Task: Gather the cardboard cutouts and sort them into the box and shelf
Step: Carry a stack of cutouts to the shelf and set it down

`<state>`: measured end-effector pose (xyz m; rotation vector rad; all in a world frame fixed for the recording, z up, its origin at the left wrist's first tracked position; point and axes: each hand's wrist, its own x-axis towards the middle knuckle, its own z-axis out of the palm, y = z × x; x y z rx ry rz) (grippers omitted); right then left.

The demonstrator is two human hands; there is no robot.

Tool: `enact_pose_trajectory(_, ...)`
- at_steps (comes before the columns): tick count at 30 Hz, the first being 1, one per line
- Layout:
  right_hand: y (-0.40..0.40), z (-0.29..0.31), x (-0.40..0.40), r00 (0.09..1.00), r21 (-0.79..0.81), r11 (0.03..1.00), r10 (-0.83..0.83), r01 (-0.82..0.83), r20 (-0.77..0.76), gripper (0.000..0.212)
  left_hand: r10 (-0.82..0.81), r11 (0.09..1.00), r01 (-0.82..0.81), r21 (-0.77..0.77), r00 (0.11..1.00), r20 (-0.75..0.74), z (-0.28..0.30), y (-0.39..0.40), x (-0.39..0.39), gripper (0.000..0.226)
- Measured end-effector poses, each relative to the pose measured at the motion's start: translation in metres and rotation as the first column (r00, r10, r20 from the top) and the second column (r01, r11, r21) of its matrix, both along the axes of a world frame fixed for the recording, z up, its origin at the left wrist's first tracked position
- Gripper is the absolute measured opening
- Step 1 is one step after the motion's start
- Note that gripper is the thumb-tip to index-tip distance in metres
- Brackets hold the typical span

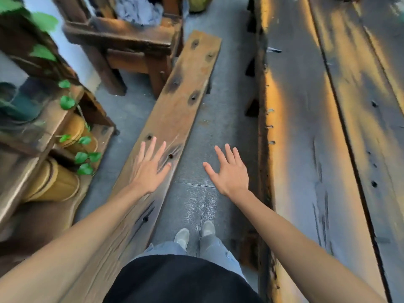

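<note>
Head view, looking down. Person stands on grey tiled floor in a narrow aisle, both arms stretched forward and down.

Left hand: palm down, fingers straight and spread apart, nothing held. It is seen over the near part of a long wooden bench with dark bolt holes; cannot tell whether it touches the wood or hangs just above it.

Right hand: palm down, fingers straight and spread apart, nothing held. It is seen over the floor, between the bench and the table.

Table: heavy weathered planks, fills the right side of the view, orange light in patches on its surface, rough edge running along the aisle.

Cardboard cutouts: none visible in this view. No box can be made out either.

Left side: low wooden shelf with yellow cylindrical containers lying in its lower compartments, green vine leaves trailing down its front. Further back, a dark wooden stand with crumpled grey cloth on top.

Bottom of view: black shirt, light jeans, two grey shoes side by side on the floor.
</note>
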<state>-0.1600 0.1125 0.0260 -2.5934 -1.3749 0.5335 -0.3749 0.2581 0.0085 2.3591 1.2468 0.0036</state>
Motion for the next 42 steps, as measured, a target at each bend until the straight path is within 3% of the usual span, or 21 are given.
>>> enact_pose_trajectory(4, 0.032, -0.004, 0.0, 0.98, -0.006, 0.98, 0.201, -0.201, -0.005, 0.084, 0.169, 0.985, -0.169, 0.017, 0.986, 0.0, 0.004, -0.014, -0.019, 0.068)
enact_pose_trajectory(10, 0.072, -0.01, -0.026, 0.878, -0.045, 0.877, 0.476, -0.478, -0.051, 0.082, 0.421, 0.906, -0.42, 0.04, 0.907, -0.001, -0.002, -0.049, -0.068, 0.069)
enact_pose_trajectory(22, 0.138, 0.009, -0.176, 0.522, -0.011, 0.522, 0.851, -0.853, -0.059, 0.079, 0.829, 0.558, -0.821, 0.12, 0.559, -0.031, 0.017, -0.13, -0.208, 0.07)
enact_pose_trajectory(26, 0.15, 0.024, -0.238, 0.412, 0.018, 0.413, 0.91, -0.911, -0.044, 0.079, 0.885, 0.457, -0.879, 0.138, 0.464, 0.027, 0.035, -0.146, -0.244, 0.069)
enact_pose_trajectory(33, 0.17, 0.062, -0.341, 0.317, 0.117, 0.313, 0.948, -0.943, 0.021, 0.076, 0.919, 0.342, -0.915, 0.216, 0.374, 0.127, 0.072, -0.141, -0.325, 0.069)
enact_pose_trajectory(42, 0.227, 0.147, -0.444, 0.346, 0.289, 0.315, 0.936, -0.904, 0.063, 0.073, 0.846, 0.315, -0.871, 0.376, 0.438, 0.304, 0.16, -0.078, -0.423, 0.065)
